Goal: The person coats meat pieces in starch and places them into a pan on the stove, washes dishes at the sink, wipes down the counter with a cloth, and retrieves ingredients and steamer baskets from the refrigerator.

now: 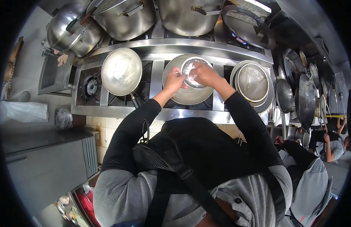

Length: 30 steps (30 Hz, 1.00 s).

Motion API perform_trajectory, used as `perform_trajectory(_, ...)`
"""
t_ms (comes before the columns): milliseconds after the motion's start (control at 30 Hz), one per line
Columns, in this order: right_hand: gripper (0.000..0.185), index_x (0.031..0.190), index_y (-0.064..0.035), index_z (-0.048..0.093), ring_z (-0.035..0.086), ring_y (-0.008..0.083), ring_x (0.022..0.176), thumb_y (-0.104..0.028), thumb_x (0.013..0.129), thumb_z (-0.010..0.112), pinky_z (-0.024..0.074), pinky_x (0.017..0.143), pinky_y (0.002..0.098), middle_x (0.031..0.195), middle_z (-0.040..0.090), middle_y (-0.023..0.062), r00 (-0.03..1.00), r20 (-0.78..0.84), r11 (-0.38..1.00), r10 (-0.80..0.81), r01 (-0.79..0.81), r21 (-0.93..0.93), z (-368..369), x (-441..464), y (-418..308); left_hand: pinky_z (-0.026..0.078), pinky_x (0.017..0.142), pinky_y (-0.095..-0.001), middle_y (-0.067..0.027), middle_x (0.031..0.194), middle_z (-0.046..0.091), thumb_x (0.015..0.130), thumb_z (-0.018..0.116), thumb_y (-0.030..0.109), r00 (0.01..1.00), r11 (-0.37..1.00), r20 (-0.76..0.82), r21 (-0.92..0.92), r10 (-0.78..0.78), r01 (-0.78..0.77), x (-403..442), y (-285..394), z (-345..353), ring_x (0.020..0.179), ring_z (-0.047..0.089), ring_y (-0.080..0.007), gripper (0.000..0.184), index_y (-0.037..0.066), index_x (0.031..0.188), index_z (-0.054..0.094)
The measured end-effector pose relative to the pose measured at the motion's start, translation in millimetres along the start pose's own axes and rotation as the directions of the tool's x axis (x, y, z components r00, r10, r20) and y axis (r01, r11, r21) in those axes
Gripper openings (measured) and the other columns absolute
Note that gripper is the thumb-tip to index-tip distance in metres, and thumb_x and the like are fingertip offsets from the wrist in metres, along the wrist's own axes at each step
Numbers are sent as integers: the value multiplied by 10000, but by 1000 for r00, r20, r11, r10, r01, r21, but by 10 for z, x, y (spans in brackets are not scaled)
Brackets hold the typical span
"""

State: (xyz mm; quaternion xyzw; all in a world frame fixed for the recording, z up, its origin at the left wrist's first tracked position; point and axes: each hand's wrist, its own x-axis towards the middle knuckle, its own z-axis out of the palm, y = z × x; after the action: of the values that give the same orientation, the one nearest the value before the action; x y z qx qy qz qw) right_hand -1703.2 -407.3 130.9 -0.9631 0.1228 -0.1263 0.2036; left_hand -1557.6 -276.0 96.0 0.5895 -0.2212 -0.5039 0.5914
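A small metal bowl with white powdery stuff inside is held over a wide pan on the middle burner. My left hand grips the bowl's left rim, thumb on top and fingers beneath. My right hand reaches into the bowl from the right, its fingers bent down at the white stuff. What those fingertips hold, if anything, is hidden.
A pale pan with its handle toward me sits on the left. Stacked strainers and bowls stand at right. Large pots line the back; a flame burns at back right. Pans hang at right, near other people.
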Motion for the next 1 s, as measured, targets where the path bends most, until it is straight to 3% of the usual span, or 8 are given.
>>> perform_trajectory(200, 257, 977, -26, 647, 636, 386, 919, -110, 735, 670, 499, 818, 406, 921, 671, 188, 983, 61, 915, 170, -181, 360, -601, 85, 40, 567, 447, -306, -115, 867, 573, 837, 586, -6, 1000, 998, -1, 62, -18, 18, 77, -78, -32, 560, 620, -180, 247, 43, 1009, 416)
perform_trajectory(333, 300, 1042, -69, 648, 637, 372, 958, -70, 741, 655, 499, 848, 415, 967, 665, 172, 993, 111, 965, 34, -61, 254, -703, 92, 37, 572, 459, -303, -122, 878, 573, 836, 580, -4, 999, 999, -7, 7, -44, 44, 17, 66, 31, 569, 621, -185, 244, 39, 1011, 415)
perform_trajectory(467, 303, 1021, -120, 687, 592, 349, 1073, -43, 730, 652, 479, 901, 426, 1069, 616, 156, 955, 286, 997, 82, -78, -26, -300, -35, 17, 587, 491, -313, -103, 890, 560, 847, 582, 14, 995, 996, 36, -15, -88, 89, 53, 64, 65, 563, 608, -168, 254, 52, 1031, 411)
perform_trajectory(600, 239, 973, -77, 708, 609, 352, 994, -10, 760, 622, 483, 886, 419, 1037, 633, 154, 999, 36, 986, -18, 12, 164, -512, -27, 113, 588, 494, -313, -103, 882, 561, 848, 585, 23, 998, 998, 14, 11, -69, 69, 74, -6, 2, 561, 608, -166, 245, 50, 1022, 415)
perform_trajectory(700, 248, 1020, -16, 675, 640, 305, 949, 31, 784, 616, 505, 841, 367, 1003, 656, 159, 996, 19, 970, -83, 76, 233, -965, 48, 35, 581, 477, -305, -101, 861, 559, 846, 570, 17, 997, 997, -1, -3, -76, 76, 73, 22, -12, 565, 607, -165, 222, 38, 1011, 423)
perform_trajectory(833, 209, 1008, -6, 650, 660, 222, 899, 30, 804, 616, 500, 827, 336, 949, 679, 127, 995, 33, 930, 99, -104, 354, -1244, 143, -115, 577, 467, -303, -97, 851, 556, 845, 564, 16, 998, 999, 34, 4, -53, 53, 119, 112, 40, 571, 612, -167, 214, 32, 1006, 425)
perform_trajectory(867, 226, 1031, 4, 630, 656, 189, 911, 34, 808, 614, 500, 829, 319, 957, 684, 118, 998, 30, 976, 63, -68, 209, -1325, 164, -212, 575, 465, -301, -96, 851, 556, 844, 566, 16, 999, 999, 39, 7, -38, 38, 144, 131, 52, 571, 612, -167, 218, 31, 1010, 425)
perform_trajectory(1000, 250, 1059, -2, 607, 658, 213, 908, 6, 810, 629, 504, 810, 324, 946, 671, 122, 984, -60, 942, 165, -139, 304, -1292, 222, -244, 567, 458, -295, -97, 855, 556, 839, 575, 18, 996, 999, 90, 41, 13, -17, 250, 196, 67, 572, 613, -165, 241, 22, 1029, 426)
